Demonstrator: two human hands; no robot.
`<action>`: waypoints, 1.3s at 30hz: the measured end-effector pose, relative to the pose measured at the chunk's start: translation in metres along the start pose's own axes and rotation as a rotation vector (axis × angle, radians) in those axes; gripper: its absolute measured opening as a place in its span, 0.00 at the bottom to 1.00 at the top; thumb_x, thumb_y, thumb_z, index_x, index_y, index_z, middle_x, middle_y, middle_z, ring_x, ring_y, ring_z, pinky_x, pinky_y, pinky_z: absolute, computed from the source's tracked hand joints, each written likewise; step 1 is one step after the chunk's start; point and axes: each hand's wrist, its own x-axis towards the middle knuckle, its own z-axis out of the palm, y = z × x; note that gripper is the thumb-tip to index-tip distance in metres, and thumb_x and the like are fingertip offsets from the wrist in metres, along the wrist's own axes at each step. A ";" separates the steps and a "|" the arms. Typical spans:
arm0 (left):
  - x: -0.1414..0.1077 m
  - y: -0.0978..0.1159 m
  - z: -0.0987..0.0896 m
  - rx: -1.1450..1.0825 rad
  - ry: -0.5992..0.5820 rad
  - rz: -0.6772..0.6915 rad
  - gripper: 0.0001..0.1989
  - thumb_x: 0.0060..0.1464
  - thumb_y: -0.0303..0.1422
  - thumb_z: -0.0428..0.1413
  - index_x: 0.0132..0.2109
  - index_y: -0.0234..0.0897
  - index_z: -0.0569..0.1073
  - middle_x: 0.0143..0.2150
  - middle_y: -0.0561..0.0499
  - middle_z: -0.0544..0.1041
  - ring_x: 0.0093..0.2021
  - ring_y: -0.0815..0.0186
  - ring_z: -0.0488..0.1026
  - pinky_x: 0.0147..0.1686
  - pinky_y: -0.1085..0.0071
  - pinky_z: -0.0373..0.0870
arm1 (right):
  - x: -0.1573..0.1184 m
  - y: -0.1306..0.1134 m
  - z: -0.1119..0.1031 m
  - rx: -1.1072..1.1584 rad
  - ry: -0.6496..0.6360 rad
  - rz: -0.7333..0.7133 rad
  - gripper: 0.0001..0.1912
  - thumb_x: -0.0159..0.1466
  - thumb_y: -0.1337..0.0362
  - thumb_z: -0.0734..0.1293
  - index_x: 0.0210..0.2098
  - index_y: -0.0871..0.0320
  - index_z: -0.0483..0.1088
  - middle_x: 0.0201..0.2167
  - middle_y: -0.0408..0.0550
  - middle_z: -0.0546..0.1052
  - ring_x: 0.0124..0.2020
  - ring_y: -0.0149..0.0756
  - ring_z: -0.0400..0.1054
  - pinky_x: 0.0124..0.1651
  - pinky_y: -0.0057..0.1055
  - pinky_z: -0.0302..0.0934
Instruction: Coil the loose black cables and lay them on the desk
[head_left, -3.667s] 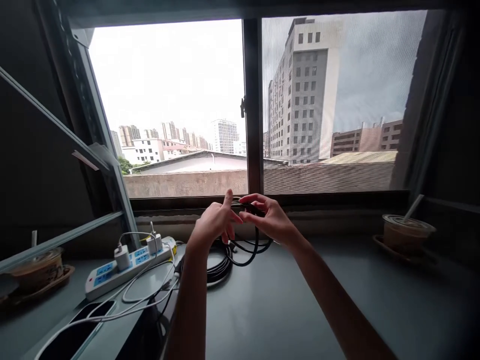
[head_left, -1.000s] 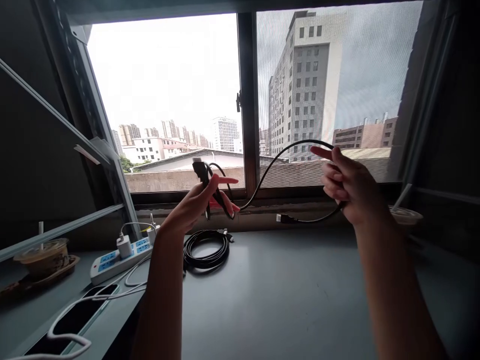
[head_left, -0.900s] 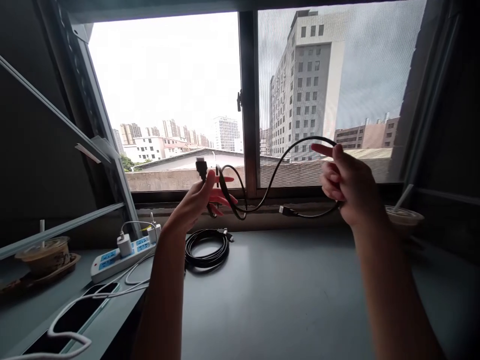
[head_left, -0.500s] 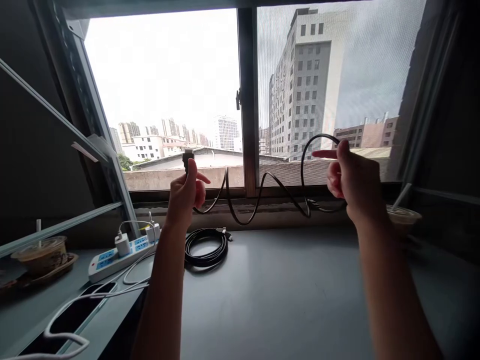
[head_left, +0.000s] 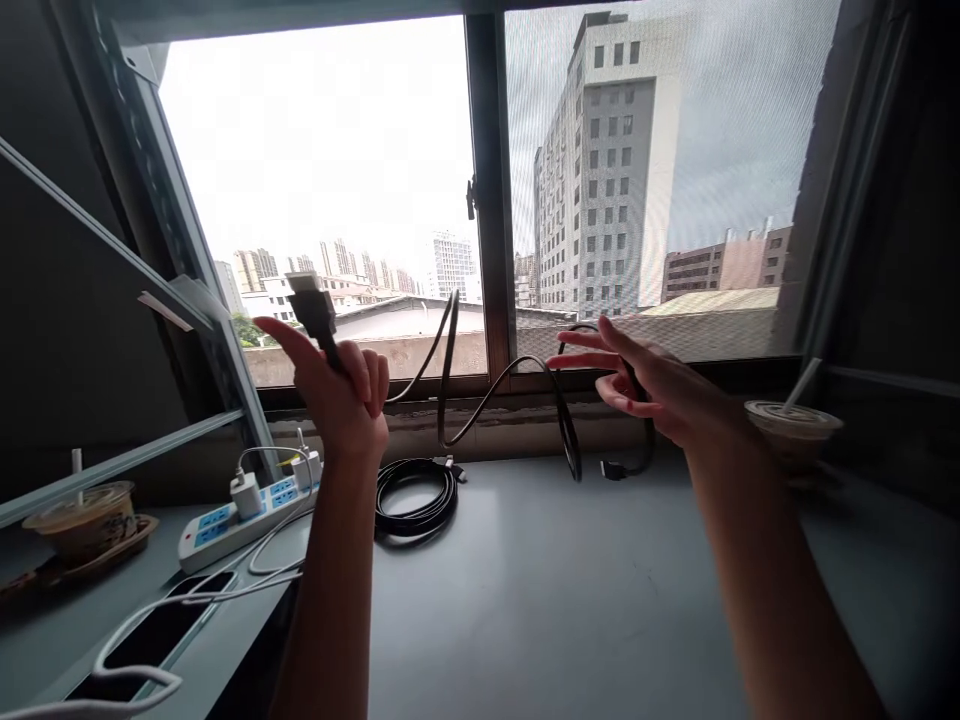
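Black cable (head_left: 449,372) is hanging in bends between the hands, above the tabletop (head_left: 517,580); the left hand (head_left: 346,405) is clasping it below one tilted plug (head_left: 313,308), while the right hand (head_left: 660,388), nearer the dangling plug (head_left: 613,470), is loosely splaying its fingers among the strands.

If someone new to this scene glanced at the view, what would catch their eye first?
Probably the bright window across the back, with a tall building outside its right half. In front of it, a black cable hangs in loose waves between the raised left hand, which grips it near a plug, and the right hand. Below, a coiled black cable lies on the grey tabletop.
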 end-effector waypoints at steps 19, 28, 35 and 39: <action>-0.016 -0.002 0.014 0.409 -0.780 -0.388 0.33 0.57 0.51 0.42 0.14 0.35 0.68 0.09 0.55 0.53 0.10 0.77 0.49 0.12 0.74 0.46 | 0.003 -0.002 0.034 0.040 0.128 -0.245 0.23 0.60 0.56 0.66 0.50 0.62 0.67 0.36 0.50 0.77 0.14 0.18 0.52 0.15 0.20 0.50; -0.020 -0.026 0.027 0.222 -0.541 -0.721 0.18 0.57 0.42 0.47 0.35 0.34 0.75 0.30 0.45 0.77 0.32 0.64 0.75 0.32 0.73 0.70 | -0.012 -0.004 0.057 -0.410 0.100 -0.457 0.18 0.62 0.51 0.63 0.48 0.52 0.70 0.33 0.43 0.75 0.13 0.20 0.59 0.18 0.22 0.53; -0.024 -0.034 0.037 -0.166 -0.522 -0.989 0.09 0.53 0.28 0.46 0.34 0.33 0.70 0.36 0.44 0.77 0.36 0.64 0.76 0.41 0.70 0.71 | -0.005 -0.005 0.033 -0.163 0.230 -0.308 0.18 0.62 0.52 0.62 0.45 0.57 0.69 0.29 0.47 0.76 0.09 0.20 0.54 0.12 0.23 0.44; -0.022 -0.031 0.038 -0.198 -0.436 -0.983 0.07 0.54 0.27 0.43 0.32 0.35 0.65 0.21 0.52 0.70 0.23 0.67 0.73 0.30 0.72 0.70 | -0.003 -0.009 0.020 0.030 0.318 -0.232 0.18 0.57 0.58 0.68 0.46 0.56 0.70 0.34 0.46 0.76 0.10 0.15 0.46 0.11 0.21 0.40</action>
